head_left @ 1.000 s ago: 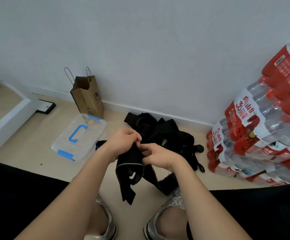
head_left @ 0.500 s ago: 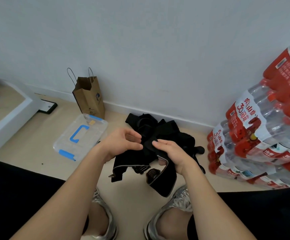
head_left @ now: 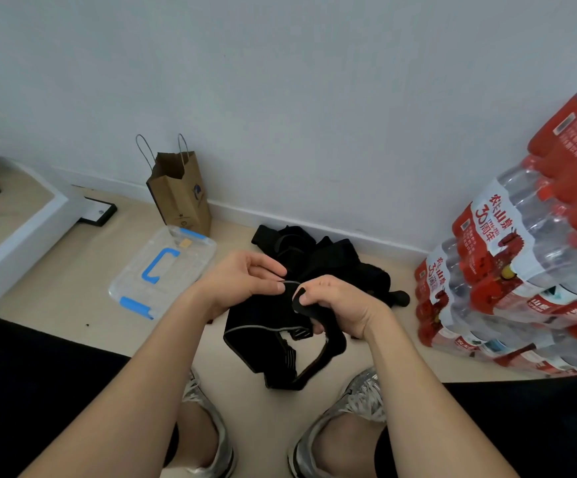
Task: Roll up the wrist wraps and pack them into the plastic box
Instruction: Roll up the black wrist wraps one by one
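1. Wrist wrap (head_left: 273,343): black with a grey edge trim, held in the air above the floor (head_left: 273,426), roughly mid-frame. Its lower part hangs loose in a loop between the knees.
2. Left hand (head_left: 242,284): thumb and fingertips pinch the wrap's top edge; fingers bent, not a full fist.
3. Right hand (head_left: 342,305): fingers curled tight round a bunched end of the same wrap, thumb on top. The two hands are just beside each other.
4. Plastic box (head_left: 163,270): at 10 o'clock from the held wrap, on the floor, well apart from the hands. It is clear, with the lid on, a blue handle and blue clips. A small tan bit shows at its far end; on or under the lid, cannot tell.
5. Pile of black wraps (head_left: 331,257): at 12–1 o'clock, on the floor against the wall (head_left: 314,98), partly hidden behind both hands. The count is unclear because they are tangled.
6. Paper bag (head_left: 180,194): at 11 o'clock, upright and open-topped, just behind the box. Its contents are not visible.
7. Bottled water packs (head_left: 521,270): at 3 o'clock, stacked, with red labels, cut off by the right edge.
8. White step (head_left: 21,232): at 9 o'clock, cut off at the left; a black-framed flat item (head_left: 99,212) sits at its base.
9. Silver shoes (head_left: 349,408): at 6 o'clock, below the hanging wrap, partly covered by the forearms.
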The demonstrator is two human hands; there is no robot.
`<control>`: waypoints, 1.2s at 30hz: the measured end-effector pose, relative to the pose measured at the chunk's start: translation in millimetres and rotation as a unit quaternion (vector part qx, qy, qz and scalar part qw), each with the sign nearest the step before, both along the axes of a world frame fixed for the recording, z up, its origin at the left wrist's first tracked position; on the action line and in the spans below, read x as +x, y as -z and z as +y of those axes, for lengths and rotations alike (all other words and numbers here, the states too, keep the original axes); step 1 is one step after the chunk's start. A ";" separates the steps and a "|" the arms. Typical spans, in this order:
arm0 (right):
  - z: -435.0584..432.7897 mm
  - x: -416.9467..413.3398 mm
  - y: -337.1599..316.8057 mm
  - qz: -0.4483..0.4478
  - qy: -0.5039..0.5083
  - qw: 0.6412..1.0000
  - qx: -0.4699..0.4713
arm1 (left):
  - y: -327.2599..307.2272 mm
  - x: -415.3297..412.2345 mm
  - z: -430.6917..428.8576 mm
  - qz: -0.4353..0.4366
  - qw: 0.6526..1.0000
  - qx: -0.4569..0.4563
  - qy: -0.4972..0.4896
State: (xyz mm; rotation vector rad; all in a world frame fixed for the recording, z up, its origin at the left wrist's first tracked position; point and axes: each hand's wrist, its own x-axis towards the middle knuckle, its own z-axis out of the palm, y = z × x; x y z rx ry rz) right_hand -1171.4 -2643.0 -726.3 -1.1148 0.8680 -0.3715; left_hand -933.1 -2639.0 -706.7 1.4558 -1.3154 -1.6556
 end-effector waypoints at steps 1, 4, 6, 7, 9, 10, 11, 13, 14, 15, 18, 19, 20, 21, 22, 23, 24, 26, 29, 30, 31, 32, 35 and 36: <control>-1.4 -0.4 -5.3 0.005 -0.003 1.000 -0.004 | 1.5 0.8 0.3 -0.005 1.000 -0.001 -0.003; -6.6 -4.9 -17.0 0.003 0.005 1.000 -0.021 | 7.6 2.1 2.2 -0.048 0.999 -0.022 -0.001; -9.3 -4.9 -22.9 -0.024 0.058 0.997 -0.038 | 10.8 4.0 4.0 -0.059 0.997 -0.022 0.035; -10.5 -3.6 -25.9 -0.045 0.101 0.993 -0.045 | 12.7 5.9 5.2 -0.067 0.995 -0.017 0.072; -13.9 -1.5 -30.6 -0.090 0.204 0.974 -0.040 | 18.7 10.2 9.0 -0.129 0.980 -0.003 0.155; -15.8 -1.8 -32.8 -0.109 0.256 0.960 -0.030 | 24.5 12.5 12.0 -0.179 0.967 0.007 0.181; -17.5 -2.7 -35.4 -0.128 0.302 0.944 -0.017 | 32.9 15.1 15.1 -0.226 0.955 0.020 0.190; -20.9 -6.8 -39.9 -0.185 0.372 0.909 0.008 | 53.5 21.1 21.6 -0.277 0.943 0.046 0.181; -22.5 -9.2 -41.6 -0.211 0.400 0.892 0.013 | 62.8 23.7 25.1 -0.294 0.937 0.054 0.179; -23.6 -11.9 -43.6 -0.229 0.425 0.875 0.015 | 71.5 26.4 27.8 -0.315 0.930 0.057 0.182; -25.6 -18.8 -47.7 -0.259 0.478 0.839 0.009 | 88.5 33.0 32.4 -0.359 0.912 0.053 0.188; -26.0 -19.8 -48.5 -0.256 0.488 0.834 0.008 | 91.7 34.5 33.2 -0.367 0.910 0.051 0.187; -26.0 -19.8 -48.9 -0.245 0.498 0.832 0.007 | 93.9 35.2 33.7 -0.371 0.909 0.048 0.186; -25.6 -19.3 -48.2 -0.233 0.504 0.832 0.006 | 95.3 35.4 33.9 -0.370 0.909 0.046 0.184; -25.4 -18.2 -47.1 -0.222 0.507 0.833 0.005 | 95.7 35.2 33.8 -0.367 0.911 0.045 0.181; -25.1 -16.7 -46.3 -0.214 0.506 0.836 0.007 | 96.0 35.3 33.1 -0.364 0.914 0.046 0.176; -25.0 -14.8 -45.7 -0.207 0.502 0.840 0.009 | 96.0 35.1 32.5 -0.360 0.916 0.047 0.169; -26.0 -12.8 -43.8 -0.197 0.491 0.849 0.016 | 97.9 36.1 31.7 -0.347 0.924 0.057 0.147; -28.7 -13.7 -42.0 -0.167 0.482 0.860 0.014 | 99.2 40.0 31.1 -0.332 0.934 0.060 0.116; -29.8 -14.2 -42.0 -0.157 0.482 0.862 0.010 | 99.5 40.7 31.8 -0.325 0.938 0.061 0.105; -30.5 -14.6 -42.7 -0.144 0.482 0.864 0.005 | 100.1 41.4 32.2 -0.320 0.941 0.062 0.094; -31.1 -14.8 -44.2 -0.123 0.480 0.869 0.000 | 99.8 41.6 32.6 -0.318 0.942 0.067 0.086; -32.8 -15.3 -52.4 -0.031 0.456 0.889 -0.015 | 95.2 42.4 32.2 -0.293 0.943 0.117 0.104; -33.6 -14.4 -56.8 0.003 0.437 0.899 -0.018 | 91.3 42.5 31.6 -0.282 0.941 0.139 0.127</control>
